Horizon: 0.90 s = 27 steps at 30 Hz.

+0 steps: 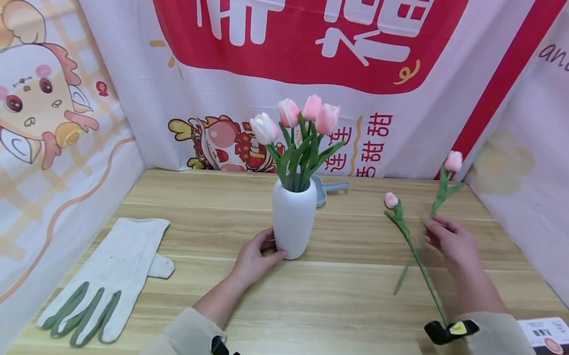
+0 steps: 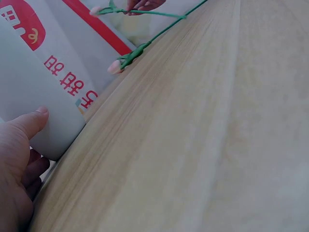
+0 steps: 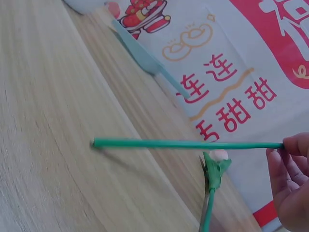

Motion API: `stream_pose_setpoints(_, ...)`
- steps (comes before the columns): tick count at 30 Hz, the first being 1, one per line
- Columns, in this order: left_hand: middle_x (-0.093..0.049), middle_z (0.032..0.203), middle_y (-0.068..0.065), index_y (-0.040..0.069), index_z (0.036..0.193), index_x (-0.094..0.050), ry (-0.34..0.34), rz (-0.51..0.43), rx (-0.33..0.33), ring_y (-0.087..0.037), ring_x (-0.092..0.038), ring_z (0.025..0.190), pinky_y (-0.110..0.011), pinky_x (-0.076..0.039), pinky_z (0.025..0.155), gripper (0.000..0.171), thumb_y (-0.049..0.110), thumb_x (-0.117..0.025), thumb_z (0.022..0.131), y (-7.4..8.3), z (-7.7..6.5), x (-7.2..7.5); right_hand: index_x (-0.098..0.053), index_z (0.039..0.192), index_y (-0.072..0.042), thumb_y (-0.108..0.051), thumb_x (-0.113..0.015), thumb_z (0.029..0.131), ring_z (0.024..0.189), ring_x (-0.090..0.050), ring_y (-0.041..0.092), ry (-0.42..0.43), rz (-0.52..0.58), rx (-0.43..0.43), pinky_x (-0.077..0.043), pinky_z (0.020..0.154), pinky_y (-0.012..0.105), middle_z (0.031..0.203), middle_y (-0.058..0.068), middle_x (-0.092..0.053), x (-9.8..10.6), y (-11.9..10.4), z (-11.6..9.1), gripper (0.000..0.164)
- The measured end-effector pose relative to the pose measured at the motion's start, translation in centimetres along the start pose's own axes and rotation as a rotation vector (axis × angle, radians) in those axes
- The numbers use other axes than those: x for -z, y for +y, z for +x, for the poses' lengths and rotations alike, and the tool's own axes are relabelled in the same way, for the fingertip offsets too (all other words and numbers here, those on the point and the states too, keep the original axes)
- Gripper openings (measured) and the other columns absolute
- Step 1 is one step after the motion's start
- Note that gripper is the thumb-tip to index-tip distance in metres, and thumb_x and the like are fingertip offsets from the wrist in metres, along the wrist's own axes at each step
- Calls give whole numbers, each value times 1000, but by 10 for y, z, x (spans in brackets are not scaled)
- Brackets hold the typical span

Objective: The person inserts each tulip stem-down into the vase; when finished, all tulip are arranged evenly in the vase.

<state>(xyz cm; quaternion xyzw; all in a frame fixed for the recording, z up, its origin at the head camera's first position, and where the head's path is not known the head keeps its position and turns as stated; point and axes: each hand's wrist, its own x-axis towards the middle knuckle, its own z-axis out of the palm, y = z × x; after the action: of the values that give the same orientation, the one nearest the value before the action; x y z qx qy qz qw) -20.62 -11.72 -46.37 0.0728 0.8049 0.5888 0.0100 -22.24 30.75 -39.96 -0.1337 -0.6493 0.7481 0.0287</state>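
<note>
Found left hand (image 1: 255,260) curled around the lower part of the white vase (image 1: 292,221), with thumb against the near side. Found right hand (image 1: 456,246) pinching the stem of a pink tulip (image 1: 441,195), with bloom raised and bare stem slanting down leftward. Could not confirm contact between stem tip and counter (image 1: 345,311). Noted vase upright on the counter, holding four tulips (image 1: 300,154), one paler. Recorded a loose tulip (image 1: 399,221) lying between both hands, running back toward the right sleeve (image 1: 504,348). Observed a light blue scoop-like tool (image 1: 321,193) behind the vase, a white glove (image 1: 113,265) at left, and a printed sheet (image 1: 548,340) beside the right sleeve.
</note>
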Motion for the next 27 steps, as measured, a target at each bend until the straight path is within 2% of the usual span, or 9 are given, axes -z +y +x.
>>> stream_pose_setpoints(4,-61,134,-12,11,141,-50,2,2,-6,-29,-60,122,-47,-46,107,65,22,-78,84,0,0,0,-52,109,-13,-11,-65,94,70,-67,3,11,67,1,-58,66,16,77,-11,-70,-11,-3,-1,21)
stream_pose_setpoints(7,-61,134,-11,11,141,-50,4,2,-3,-29,-60,122,-46,-46,107,65,21,-78,84,0,0,0,-48,112,-8,-6,-62,94,68,-69,4,5,134,26,-58,65,17,75,-8,-71,-19,-4,-2,23)
stream_pose_setpoints(13,-61,133,-12,11,142,-50,0,0,-5,-29,-60,121,-47,-46,107,65,22,-78,84,0,0,0,-43,109,-8,0,-62,93,67,-70,6,15,265,79,-59,64,20,74,-4,-72,-35,-5,-3,26)
stream_pose_setpoints(20,-62,133,-12,11,141,-50,0,2,-1,-29,-60,121,-47,-46,107,66,23,-79,83,0,0,0,-43,107,-8,2,-65,90,65,-70,8,48,368,118,-59,62,20,73,-1,-72,-55,-10,-7,29)
stream_pose_setpoints(27,-63,131,-11,10,140,-51,5,2,4,-29,-61,120,-46,-46,107,65,22,-79,83,0,2,0,-48,104,-6,4,-66,89,60,-69,11,124,489,143,-58,57,19,69,3,-71,-79,-25,-14,26)
